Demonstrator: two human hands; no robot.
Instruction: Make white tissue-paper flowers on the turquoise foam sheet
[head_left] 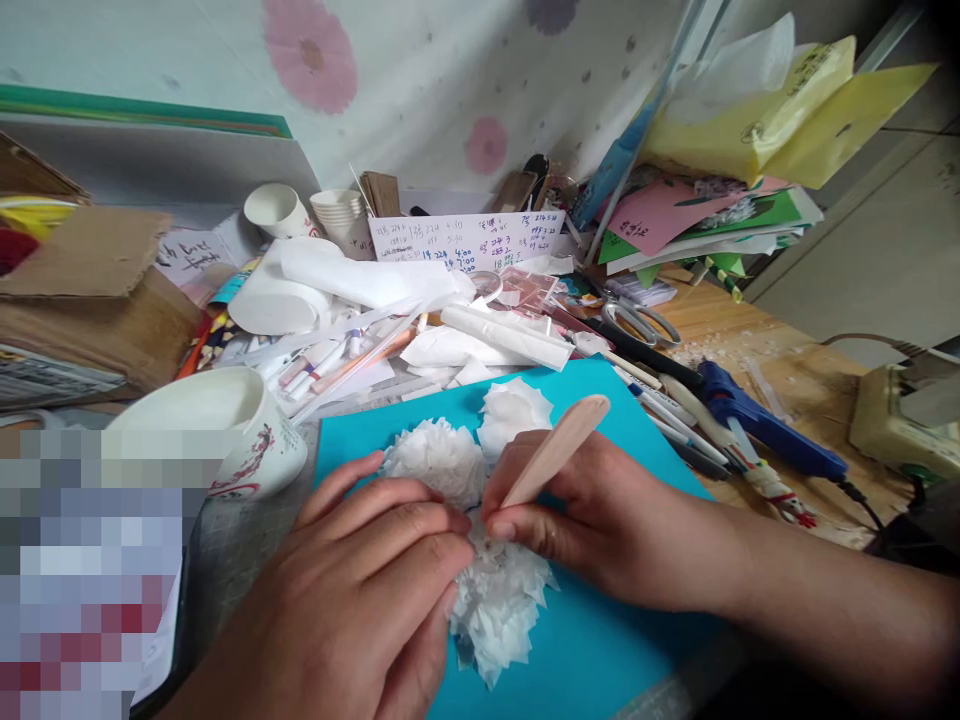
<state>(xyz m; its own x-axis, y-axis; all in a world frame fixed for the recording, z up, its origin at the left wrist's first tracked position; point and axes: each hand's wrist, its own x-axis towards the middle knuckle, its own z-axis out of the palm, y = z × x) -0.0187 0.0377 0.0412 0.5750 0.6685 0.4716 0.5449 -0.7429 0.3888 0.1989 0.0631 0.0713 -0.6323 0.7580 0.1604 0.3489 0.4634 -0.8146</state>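
Observation:
My right hand [600, 520] is closed on a flat wooden stick [559, 448], whose lower end presses into a white tissue-paper flower [499, 605]. My left hand [375, 580] lies over that flower's left side, fingers together and pressing on it. Two more white paper flowers sit beyond: a larger paper flower [439, 458] just past my left fingers and a smaller paper flower [514, 408] behind the stick. All three flowers rest on a turquoise sheet of card [600, 640].
A white mug [232, 420] with a red pattern stands to the left. A blue glue gun [757, 420], scissors [637, 325], pens and rolled white paper [510, 335] crowd the back. Stacked coloured papers [705, 215] lie far right, paper cups [341, 215] behind, cardboard [82, 250] left.

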